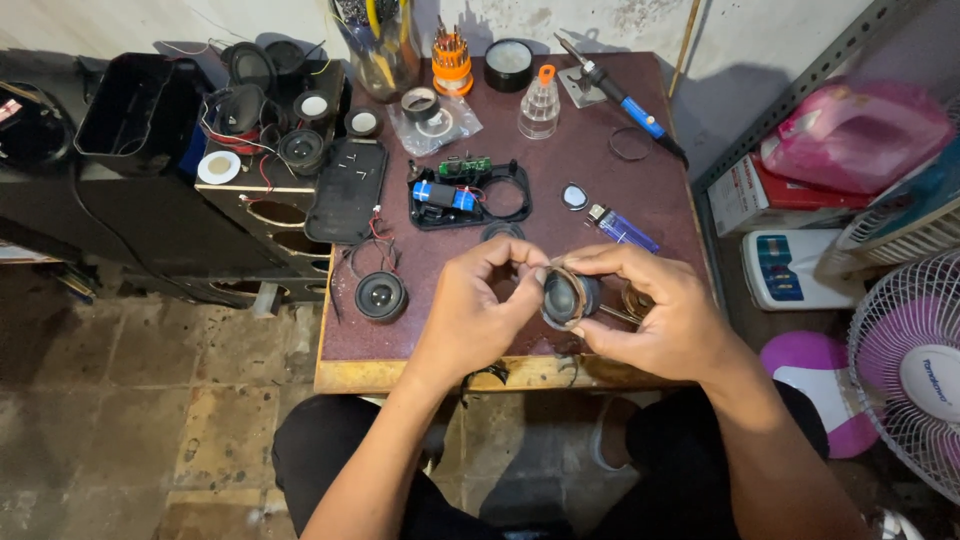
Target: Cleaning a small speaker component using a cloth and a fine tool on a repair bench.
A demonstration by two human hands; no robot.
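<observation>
My right hand (650, 310) holds a small round speaker driver (566, 297) above the near edge of the dark red table (610, 190). My left hand (480, 305) meets it from the left, thumb and forefinger pinching the driver's upper rim. A second small black speaker (381, 296) with thin wires lies on the table left of my left hand. Beyond my hands sits an open black housing (470, 195) with a blue battery and a green circuit board inside.
A blue lighter (622, 228), a soldering iron (620, 95), a clear bottle with an orange cap (540, 105), an orange screwdriver set (451, 60) and tape rolls lie at the back. Speaker parts crowd a black box (270, 140) at left. A fan (915, 370) stands at right.
</observation>
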